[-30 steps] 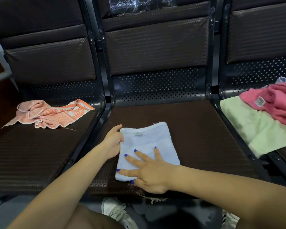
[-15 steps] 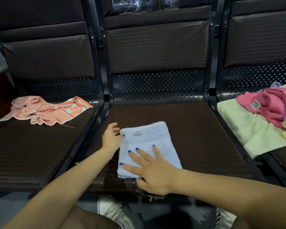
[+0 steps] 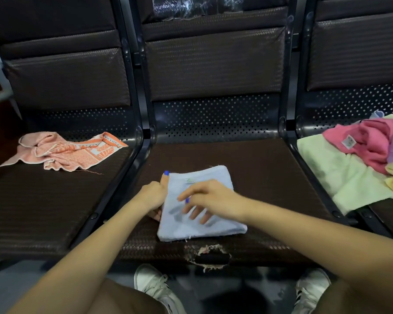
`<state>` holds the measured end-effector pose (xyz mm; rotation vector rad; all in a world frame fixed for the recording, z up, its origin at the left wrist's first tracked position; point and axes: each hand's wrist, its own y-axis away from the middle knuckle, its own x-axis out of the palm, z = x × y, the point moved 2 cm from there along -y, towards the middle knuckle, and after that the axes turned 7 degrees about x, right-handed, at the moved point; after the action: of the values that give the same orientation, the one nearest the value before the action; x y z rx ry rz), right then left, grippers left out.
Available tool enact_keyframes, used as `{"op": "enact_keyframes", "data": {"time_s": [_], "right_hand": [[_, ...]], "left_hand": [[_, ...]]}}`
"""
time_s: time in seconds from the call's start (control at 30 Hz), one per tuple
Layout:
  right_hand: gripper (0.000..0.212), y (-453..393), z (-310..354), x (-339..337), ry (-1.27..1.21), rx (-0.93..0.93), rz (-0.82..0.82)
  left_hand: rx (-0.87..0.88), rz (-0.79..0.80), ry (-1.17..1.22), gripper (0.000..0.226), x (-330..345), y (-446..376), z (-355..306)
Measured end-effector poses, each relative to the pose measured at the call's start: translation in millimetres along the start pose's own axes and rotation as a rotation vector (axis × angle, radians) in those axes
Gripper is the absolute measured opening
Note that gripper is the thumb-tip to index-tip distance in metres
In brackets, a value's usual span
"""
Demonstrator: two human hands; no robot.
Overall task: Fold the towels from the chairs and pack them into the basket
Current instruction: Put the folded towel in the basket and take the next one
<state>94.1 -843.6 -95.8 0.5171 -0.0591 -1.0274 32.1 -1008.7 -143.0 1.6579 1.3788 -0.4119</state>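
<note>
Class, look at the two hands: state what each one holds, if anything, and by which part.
The left hand grips the folded blue towel at its left edge, thumb on top. The right hand hovers above it, holding nothing.

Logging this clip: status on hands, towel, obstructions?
Left hand grips blue towel at its left edge. Right hand above it, fingers loose, blurred. Towel folded on middle seat. No basket in view.

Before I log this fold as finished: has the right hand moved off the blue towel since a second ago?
Yes. The right hand has lifted from lying flat on the blue towel, shifting toward the seat's backrest; its fingers now hover, loosely curled.
</note>
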Motion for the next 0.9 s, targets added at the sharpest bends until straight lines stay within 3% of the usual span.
{"op": "enact_keyframes", "data": {"time_s": [0.07,0.13,0.2,0.23,0.3,0.37,0.5,0.6,0.67,0.77,0.9], "right_hand": [[0.018,-7,-7,-29,0.083,0.016,-0.242],[0.015,-13,-21,-56,0.319,0.102,-0.433],[0.022,-17,-37,-70,0.562,0.304,-0.44],[0.026,-18,-44,-71,0.528,0.409,-0.377],[0.022,-21,-48,-65,0.221,0.553,-0.239],[0.015,-23,-45,-59,-0.126,0.604,-0.189],[0.013,-35,-44,-57,-0.382,0.536,-0.163],[0.052,-40,-43,-61,-0.495,0.547,-0.153],[0.065,-42,-39,-70,-0.538,0.471,-0.2],[0.043,-33,-17,-86,-0.614,0.267,-0.264],[0.041,-7,-2,-105,-0.585,0.009,-0.199]], "left_hand": [[-0.058,0.056,0.11,0.079,0,0,4],[-0.123,0.149,0.257,0.071,2,3,10],[-0.146,0.209,0.257,0.06,6,7,14],[-0.151,0.221,0.217,0.052,7,9,13],[-0.144,0.197,0.22,0.044,11,11,8],[-0.139,0.149,0.428,0.035,13,10,2],[-0.165,0.136,0.839,0.022,15,11,-6],[-0.065,0.119,0.949,0.024,10,9,-15],[0.035,0.088,0.99,0.035,1,9,-24],[0.199,0.034,1.049,0.06,-14,12,-36],[0.378,-0.057,1.085,0.081,-29,22,-47]]}}
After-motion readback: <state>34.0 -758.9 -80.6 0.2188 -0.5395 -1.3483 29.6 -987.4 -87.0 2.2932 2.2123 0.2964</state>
